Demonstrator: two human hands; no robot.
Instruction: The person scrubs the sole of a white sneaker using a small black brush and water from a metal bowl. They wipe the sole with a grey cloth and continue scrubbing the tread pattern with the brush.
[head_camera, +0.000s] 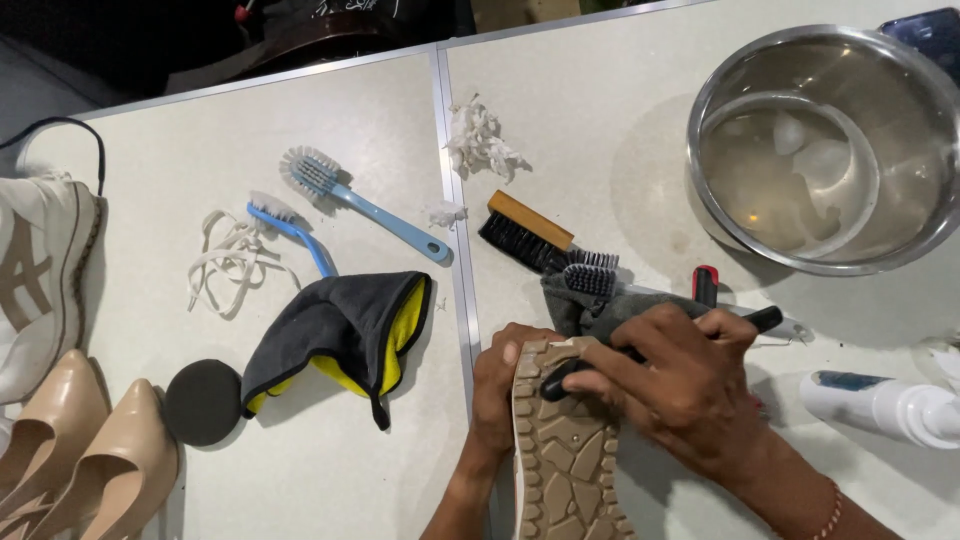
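My left hand (497, 385) grips the toe end of a shoe turned sole up, its tan treaded sole (563, 460) facing me at the bottom centre. My right hand (675, 385) is closed on a black-handled brush (762, 320), pressing its head against the sole near the toe. A grey cloth (590, 310) lies just beyond the toe, partly under my right hand. A dark grey bristle brush (590, 272) rests on that cloth.
A steel bowl of water (830, 150) stands back right. A wooden brush (525, 230), two blue brushes (360, 200), white laces (230, 255), a grey-yellow cloth (345, 335), a black sponge (203, 402), beige heels (80, 450), a white sneaker (40, 280) and a spray bottle (880, 405) surround me.
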